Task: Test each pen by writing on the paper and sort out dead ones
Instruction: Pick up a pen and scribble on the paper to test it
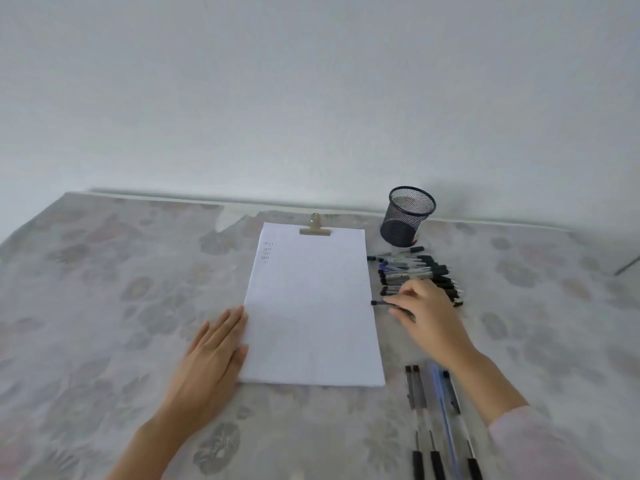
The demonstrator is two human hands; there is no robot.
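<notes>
A white sheet of paper (pixel 311 306) lies on the table under a brass clip (pixel 315 227), with a few short ink marks (pixel 267 251) near its top left corner. To its right lies a pile of several black-capped pens (pixel 415 271). My right hand (pixel 426 310) reaches into the near edge of that pile and pinches one pen (pixel 378 302) whose dark end pokes out toward the paper. My left hand (pixel 211 362) lies flat with straight fingers, pressing on the paper's left edge. Several more pens (pixel 440 420) lie side by side at the near right.
A black mesh pen cup (pixel 407 216) stands behind the pile, close to the white wall. The table wears a pale floral cloth (pixel 104 289). A thin dark rod (pixel 627 265) shows at the far right edge.
</notes>
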